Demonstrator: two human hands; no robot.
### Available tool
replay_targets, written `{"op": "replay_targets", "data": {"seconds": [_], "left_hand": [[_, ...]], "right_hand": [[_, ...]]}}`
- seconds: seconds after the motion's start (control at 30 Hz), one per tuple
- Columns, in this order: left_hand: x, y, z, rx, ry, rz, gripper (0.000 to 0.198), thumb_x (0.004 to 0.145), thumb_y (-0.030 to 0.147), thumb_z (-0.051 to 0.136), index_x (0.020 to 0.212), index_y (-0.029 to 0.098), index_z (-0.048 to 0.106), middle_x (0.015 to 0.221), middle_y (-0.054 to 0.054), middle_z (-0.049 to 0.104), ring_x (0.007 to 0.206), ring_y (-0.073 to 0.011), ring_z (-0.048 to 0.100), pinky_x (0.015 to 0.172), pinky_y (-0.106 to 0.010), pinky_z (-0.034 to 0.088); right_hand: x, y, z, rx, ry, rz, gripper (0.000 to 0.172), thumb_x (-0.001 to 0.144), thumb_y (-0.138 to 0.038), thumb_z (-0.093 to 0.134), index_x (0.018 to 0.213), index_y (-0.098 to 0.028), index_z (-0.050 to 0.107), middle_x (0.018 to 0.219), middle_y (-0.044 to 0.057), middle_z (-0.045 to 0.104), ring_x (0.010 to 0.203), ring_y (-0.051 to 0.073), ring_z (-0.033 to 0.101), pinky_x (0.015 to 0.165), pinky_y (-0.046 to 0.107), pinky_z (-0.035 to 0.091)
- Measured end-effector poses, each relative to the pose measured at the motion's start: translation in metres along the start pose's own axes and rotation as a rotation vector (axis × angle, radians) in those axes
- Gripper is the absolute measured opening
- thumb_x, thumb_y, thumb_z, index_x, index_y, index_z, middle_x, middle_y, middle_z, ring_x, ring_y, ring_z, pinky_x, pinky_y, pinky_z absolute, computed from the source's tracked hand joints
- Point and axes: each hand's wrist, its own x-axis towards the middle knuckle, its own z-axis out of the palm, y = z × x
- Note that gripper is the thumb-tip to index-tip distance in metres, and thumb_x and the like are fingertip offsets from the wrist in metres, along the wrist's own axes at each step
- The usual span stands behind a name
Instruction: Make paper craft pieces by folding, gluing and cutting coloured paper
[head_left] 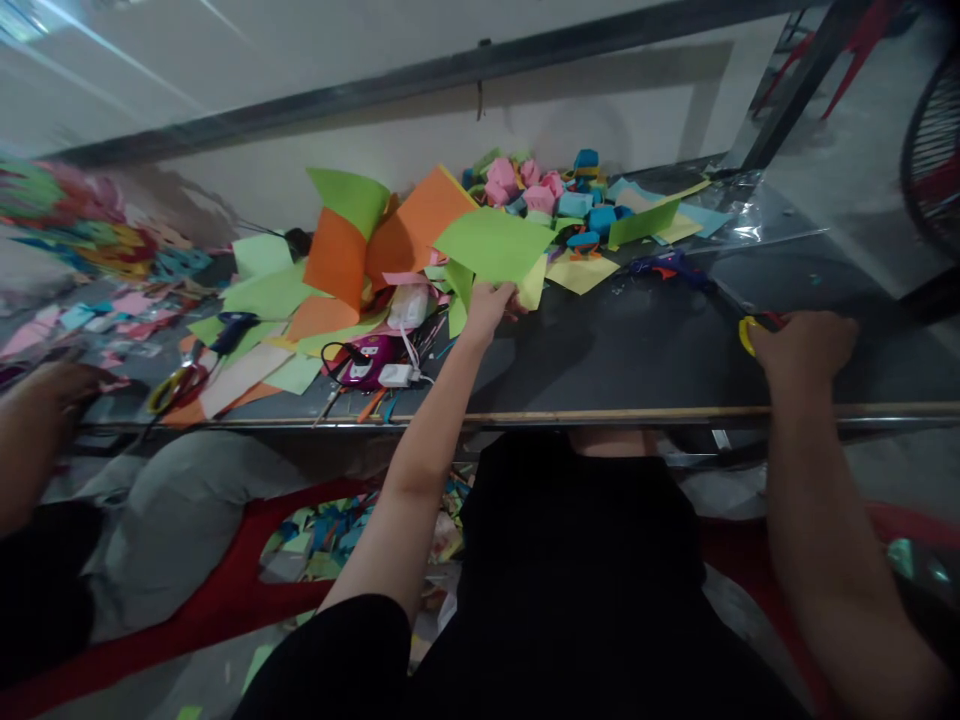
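My left hand (493,306) pinches the near edge of a light green paper sheet (495,245), lifted slightly over the pile of colored paper. Off to the right, my right hand (808,342) is closed around scissors with yellow and red handles (745,336), whose blades point left along the dark tabletop (637,360). Just beyond the blade tips lies a dark blue glue gun (667,266). Orange sheets (334,262) and other green sheets stand bent to the left of my left hand. A pale yellow sheet (581,273) lies to its right.
Pink and blue folded paper pieces (555,190) are heaped at the back. A purple power strip (369,362) with plugs and cords sits near the front edge. More scissors (176,385) and another glue gun (234,330) lie left. A co-worker's hand (64,385) is at far left.
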Motion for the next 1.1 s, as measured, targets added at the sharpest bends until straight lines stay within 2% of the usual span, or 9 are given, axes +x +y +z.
{"op": "replay_targets", "data": {"seconds": [0.13,0.27,0.33,0.47,0.53,0.67,0.83,1.0,1.1], "left_hand": [[-0.005,-0.007,-0.011,0.13,-0.01,0.003,0.038,0.094,0.013,0.058,0.057,0.017,0.052,0.045,0.002,0.054,0.046,-0.0099,0.063,0.048,-0.015,0.043],[-0.015,-0.008,-0.016,0.026,-0.145,0.043,0.039,0.1,0.022,0.06,0.062,0.017,0.05,0.049,0.005,0.053,0.047,-0.0084,0.064,0.046,-0.014,0.041],[-0.019,-0.007,-0.014,-0.037,-0.22,0.084,0.039,0.101,0.029,0.061,0.066,0.017,0.049,0.051,0.006,0.053,0.048,-0.0082,0.065,0.047,-0.014,0.042],[-0.025,-0.015,-0.003,-0.042,-0.287,0.206,0.039,0.102,0.039,0.06,0.07,0.019,0.051,0.051,0.003,0.059,0.047,-0.0093,0.061,0.048,-0.018,0.044],[-0.025,-0.022,0.002,-0.009,-0.306,0.272,0.038,0.1,0.043,0.061,0.072,0.019,0.053,0.056,0.001,0.066,0.047,-0.0092,0.059,0.05,-0.02,0.046],[-0.021,-0.031,0.0,0.076,-0.377,0.374,0.035,0.1,0.042,0.06,0.075,0.017,0.061,0.071,-0.003,0.075,0.057,-0.0105,0.062,0.057,-0.022,0.05],[-0.017,-0.025,-0.014,0.203,-0.412,0.419,0.029,0.098,0.036,0.061,0.078,0.017,0.07,0.081,-0.005,0.077,0.064,-0.0119,0.062,0.07,-0.026,0.053],[-0.017,-0.028,-0.029,0.205,-0.332,0.426,0.035,0.093,0.045,0.067,0.072,0.018,0.069,0.074,-0.004,0.075,0.067,-0.0133,0.064,0.071,-0.026,0.053],[-0.017,-0.033,-0.044,0.258,-0.127,0.445,0.031,0.092,0.044,0.068,0.073,0.018,0.068,0.071,-0.003,0.074,0.068,-0.0144,0.066,0.074,-0.027,0.054]], "right_hand": [[-0.015,-0.024,-0.019,0.156,0.036,0.067,0.036,0.083,-0.029,0.069,0.111,-0.008,0.081,0.111,0.028,0.076,0.111,0.039,0.066,0.097,0.051,0.048],[-0.04,-0.064,-0.039,0.489,0.052,-0.116,0.028,0.084,-0.03,0.067,0.101,-0.013,0.081,0.105,0.022,0.078,0.105,0.037,0.07,0.098,0.052,0.05],[-0.056,-0.092,-0.045,0.77,-0.176,-0.19,0.031,0.086,-0.047,0.07,0.091,-0.017,0.079,0.093,0.016,0.079,0.088,0.032,0.073,0.087,0.048,0.056],[-0.082,-0.159,-0.051,1.337,-0.977,-0.115,0.051,0.074,-0.07,0.082,0.088,-0.021,0.074,0.096,0.014,0.08,0.086,0.029,0.075,0.069,0.039,0.062],[-0.085,-0.186,-0.052,1.532,-1.108,-0.061,0.054,0.07,-0.07,0.085,0.092,-0.021,0.073,0.098,0.013,0.08,0.087,0.027,0.076,0.07,0.038,0.065],[-0.063,-0.212,-0.05,1.718,-0.986,-0.007,0.047,0.075,-0.061,0.085,0.098,-0.022,0.074,0.094,0.01,0.081,0.092,0.027,0.076,0.075,0.04,0.066],[-0.031,-0.201,-0.033,1.656,-0.866,0.026,0.024,0.069,-0.035,0.083,0.086,-0.021,0.072,0.088,0.005,0.078,0.087,0.024,0.074,0.074,0.038,0.063],[-0.028,-0.183,-0.011,1.417,-0.362,-0.131,0.026,0.076,-0.041,0.078,0.067,-0.022,0.063,0.065,0.001,0.062,0.078,0.022,0.068,0.073,0.034,0.057],[-0.027,-0.177,0.003,1.261,-0.193,-0.246,0.03,0.078,-0.043,0.077,0.063,-0.021,0.062,0.063,0.001,0.06,0.08,0.022,0.067,0.076,0.035,0.056]]}}
